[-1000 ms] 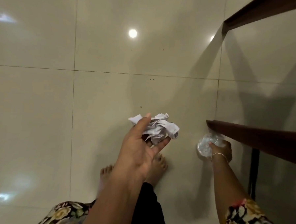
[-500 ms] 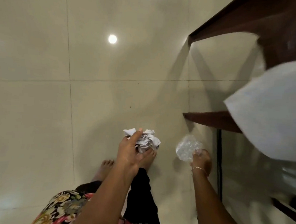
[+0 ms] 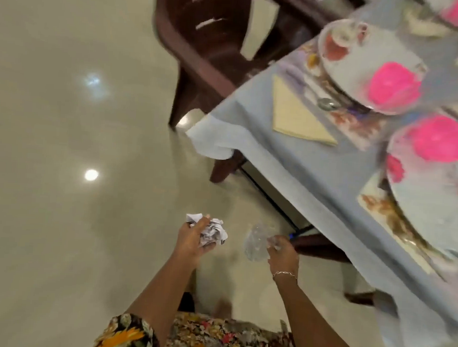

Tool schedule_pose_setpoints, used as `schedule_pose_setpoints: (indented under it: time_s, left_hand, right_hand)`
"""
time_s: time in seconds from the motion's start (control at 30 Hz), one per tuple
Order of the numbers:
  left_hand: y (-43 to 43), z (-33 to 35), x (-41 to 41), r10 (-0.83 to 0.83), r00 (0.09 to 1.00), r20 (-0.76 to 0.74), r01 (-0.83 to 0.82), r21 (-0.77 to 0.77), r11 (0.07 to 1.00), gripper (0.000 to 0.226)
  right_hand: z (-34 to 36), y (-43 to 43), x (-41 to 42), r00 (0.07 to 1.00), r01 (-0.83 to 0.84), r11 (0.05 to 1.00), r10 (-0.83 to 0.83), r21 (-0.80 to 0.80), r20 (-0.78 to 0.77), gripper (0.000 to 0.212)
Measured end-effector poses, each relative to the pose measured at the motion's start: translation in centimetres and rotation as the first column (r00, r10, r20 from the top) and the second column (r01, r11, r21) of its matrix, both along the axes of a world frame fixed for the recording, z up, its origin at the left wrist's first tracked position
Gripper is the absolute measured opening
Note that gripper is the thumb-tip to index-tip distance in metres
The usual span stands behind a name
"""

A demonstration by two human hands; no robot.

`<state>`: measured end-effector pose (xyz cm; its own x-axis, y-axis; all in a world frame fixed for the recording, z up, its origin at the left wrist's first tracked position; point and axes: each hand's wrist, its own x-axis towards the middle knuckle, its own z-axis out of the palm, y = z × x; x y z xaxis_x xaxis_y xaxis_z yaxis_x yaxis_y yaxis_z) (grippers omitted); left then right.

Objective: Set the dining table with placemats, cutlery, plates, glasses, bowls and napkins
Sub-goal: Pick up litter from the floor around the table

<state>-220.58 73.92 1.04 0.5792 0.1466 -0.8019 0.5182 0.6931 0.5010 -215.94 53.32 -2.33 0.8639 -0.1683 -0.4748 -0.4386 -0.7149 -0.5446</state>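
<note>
From the head view: the left hand (image 3: 192, 241) curls round a crumpled wad of white paper (image 3: 214, 232), low over the floor (image 3: 62, 191). Just beside it, the right hand (image 3: 283, 257) grips a clear, blurred glass (image 3: 256, 242) by its end. To the right, the blue-clothed worktop (image 3: 315, 178) carries flowered plates (image 3: 374, 64), a spoon (image 3: 327, 103) and a folded cream napkin (image 3: 297, 116). A brown chair (image 3: 202, 47) stands at its far corner.

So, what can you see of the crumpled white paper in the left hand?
The crumpled paper is a white wad, sharply creased, with faint grey marks, perhaps print. The left hand grips it, fingers curled round it; one corner sticks out at the upper left. It is held over the glossy tiled floor.
</note>
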Motion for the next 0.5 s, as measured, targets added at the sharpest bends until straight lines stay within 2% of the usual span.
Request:
schedule_pose_setpoints:
  time_s: [0.1,0.2,0.3,0.5]
  left_hand:
    - [-4.2,3.8,-0.9,-0.216,0.975,0.048,0.215,0.017,0.976,0.017]
    - [-8.4,5.5,-2.6,-0.362,0.928,0.088,0.359,0.044,0.932,0.012]
    - [-14.2,7.3,-5.4,-0.533,0.839,0.104,0.522,0.121,0.845,0.022]
    - [-29.8,11.9,-14.9,-0.718,0.688,0.108,0.710,0.103,0.696,0.021]
  right_hand:
    - [5.1,-4.8,-3.9,0.999,0.047,0.995,-0.045,-0.085,0.030,0.025]
    - [7.9,-9.9,-8.5,0.994,0.104,0.986,-0.097,-0.134,0.054,0.029]
    - [9.5,-15.7,-14.6,0.979,0.193,0.971,-0.181,-0.141,0.096,0.027]
    - [12.4,-27.0,-29.3,0.890,0.445,0.887,-0.424,-0.125,0.166,0.020]
